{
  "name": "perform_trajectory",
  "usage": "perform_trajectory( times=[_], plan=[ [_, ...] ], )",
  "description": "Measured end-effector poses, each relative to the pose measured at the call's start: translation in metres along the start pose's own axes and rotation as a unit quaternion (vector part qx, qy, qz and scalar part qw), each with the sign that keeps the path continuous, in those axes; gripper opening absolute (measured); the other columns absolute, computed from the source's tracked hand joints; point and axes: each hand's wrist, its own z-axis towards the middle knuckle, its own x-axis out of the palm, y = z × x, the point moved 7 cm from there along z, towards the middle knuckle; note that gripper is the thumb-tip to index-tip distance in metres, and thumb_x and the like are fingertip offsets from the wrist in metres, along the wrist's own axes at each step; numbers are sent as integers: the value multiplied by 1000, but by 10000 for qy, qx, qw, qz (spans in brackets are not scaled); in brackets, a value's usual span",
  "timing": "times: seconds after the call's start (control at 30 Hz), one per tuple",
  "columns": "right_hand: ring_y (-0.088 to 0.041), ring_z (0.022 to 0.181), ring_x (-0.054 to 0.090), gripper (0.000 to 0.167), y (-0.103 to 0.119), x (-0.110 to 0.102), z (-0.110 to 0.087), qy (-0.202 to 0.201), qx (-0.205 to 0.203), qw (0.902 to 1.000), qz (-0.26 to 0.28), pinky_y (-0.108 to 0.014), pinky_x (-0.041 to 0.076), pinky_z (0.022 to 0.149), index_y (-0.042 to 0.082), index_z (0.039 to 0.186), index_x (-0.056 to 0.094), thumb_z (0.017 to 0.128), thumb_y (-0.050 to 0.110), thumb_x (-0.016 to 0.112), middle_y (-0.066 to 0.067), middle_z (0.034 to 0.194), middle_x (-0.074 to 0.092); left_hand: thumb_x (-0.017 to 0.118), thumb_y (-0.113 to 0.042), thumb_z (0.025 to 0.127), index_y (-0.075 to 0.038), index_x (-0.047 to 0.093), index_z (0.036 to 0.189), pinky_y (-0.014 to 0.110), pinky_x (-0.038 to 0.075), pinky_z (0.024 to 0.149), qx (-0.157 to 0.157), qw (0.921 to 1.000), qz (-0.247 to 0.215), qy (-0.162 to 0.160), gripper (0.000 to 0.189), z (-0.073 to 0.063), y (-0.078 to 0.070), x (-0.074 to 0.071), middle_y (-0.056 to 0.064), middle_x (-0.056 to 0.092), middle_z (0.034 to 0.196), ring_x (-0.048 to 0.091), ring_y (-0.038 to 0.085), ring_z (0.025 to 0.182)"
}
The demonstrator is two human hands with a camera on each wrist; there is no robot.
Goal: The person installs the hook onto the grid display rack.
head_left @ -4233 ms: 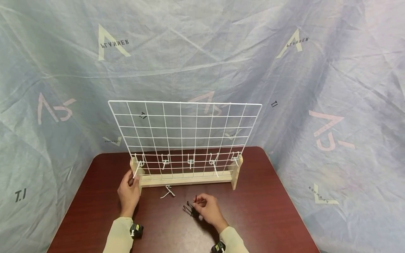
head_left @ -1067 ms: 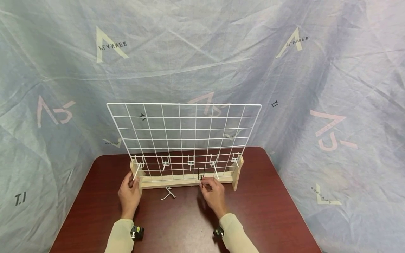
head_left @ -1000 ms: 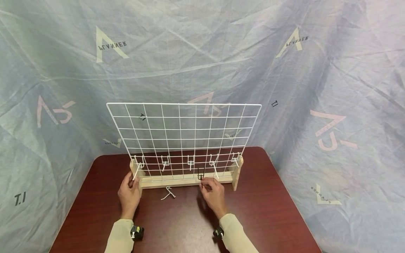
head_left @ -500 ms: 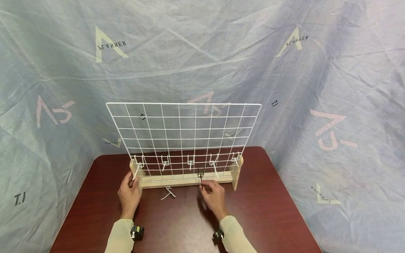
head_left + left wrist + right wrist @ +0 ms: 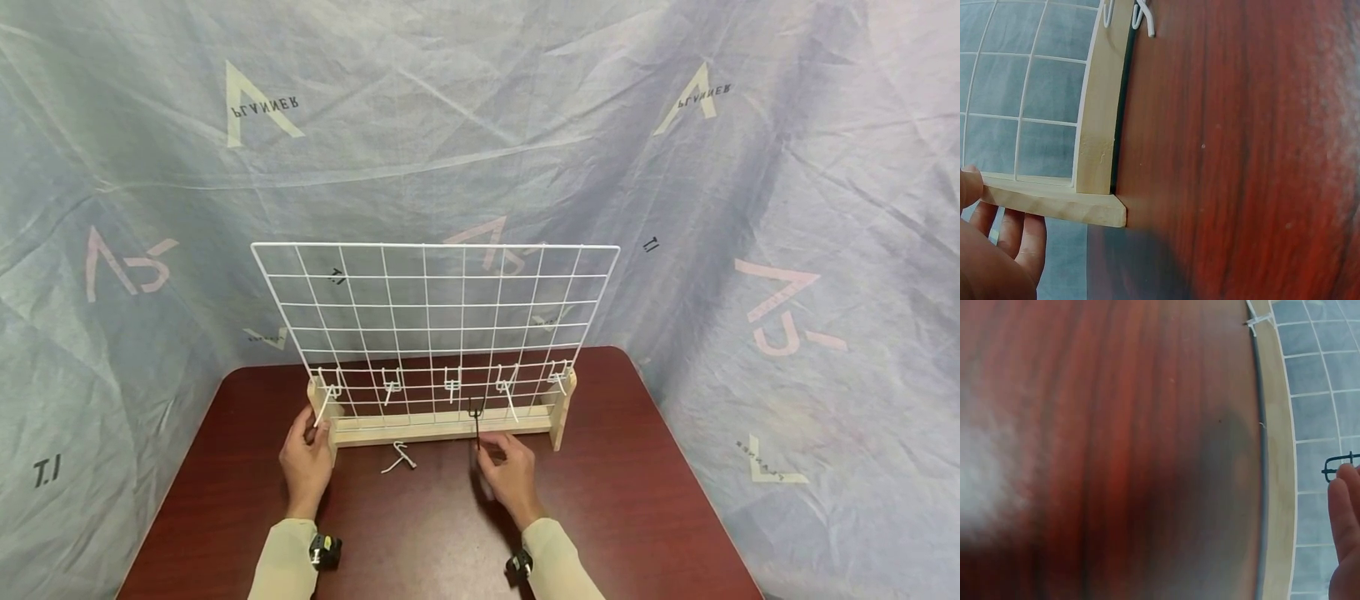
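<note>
A white wire grid panel (image 5: 445, 305) stands upright in a wooden base (image 5: 442, 429). My left hand (image 5: 306, 467) grips the base's left upright (image 5: 1054, 203), thumb on one side and fingers on the other. At the panel's lower rows, my right hand (image 5: 512, 473) pinches the arm of a black wire hook (image 5: 476, 414) near its front end. The hook's bracket overlaps the mesh below the row of white hooks; in the right wrist view the black hook (image 5: 1330, 470) is partly hidden by the fingers.
Several white hooks (image 5: 452, 386) hang in a row across the lower grid. One loose white hook (image 5: 400, 458) lies on the dark red table (image 5: 420, 542) in front of the base. Grey printed cloth (image 5: 480, 125) surrounds the table at back and sides.
My right hand has carried the black hook up from over the table to the grid. In the last second its fingertips slid down along the hook's arm. The left hand stays put.
</note>
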Motion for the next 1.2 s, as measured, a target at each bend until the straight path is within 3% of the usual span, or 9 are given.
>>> perform_trajectory(
  times=[0.2,0.6,0.93,1.2],
  plan=[
    [-10,71,74,19,0,2,-8,145,312,9993,-130,-15,58,64,7,93,79,79,-1,88,-1,85,77,71,-2,100,-2,64,142,-3,40,80,13,10000,-24,50,43,-1,0,0,26,72,128,55,-20,94],
    [-13,70,73,18,10,26,-20,809,333,9958,-275,-23,59,64,5,99,80,83,9,89,-1,85,78,72,-5,100,-4,66,141,-4,41,78,70,10000,-9,4,42,0,0,-2,24,73,127,54,-23,93],
    [-9,76,73,21,19,58,-22,1508,562,9866,-252,-22,59,70,5,104,81,86,14,87,-1,88,80,74,-4,98,-3,65,140,-4,40,77,84,9999,-50,47,43,0,0,-2,25,73,125,54,-24,92],
    [-14,84,77,23,18,90,-20,2219,796,9718,-84,-23,61,76,5,109,80,90,16,83,-4,99,81,73,-5,99,-3,66,140,-3,40,78,97,9999,19,23,41,-1,-1,-2,25,73,125,55,-20,92]
  ],
)
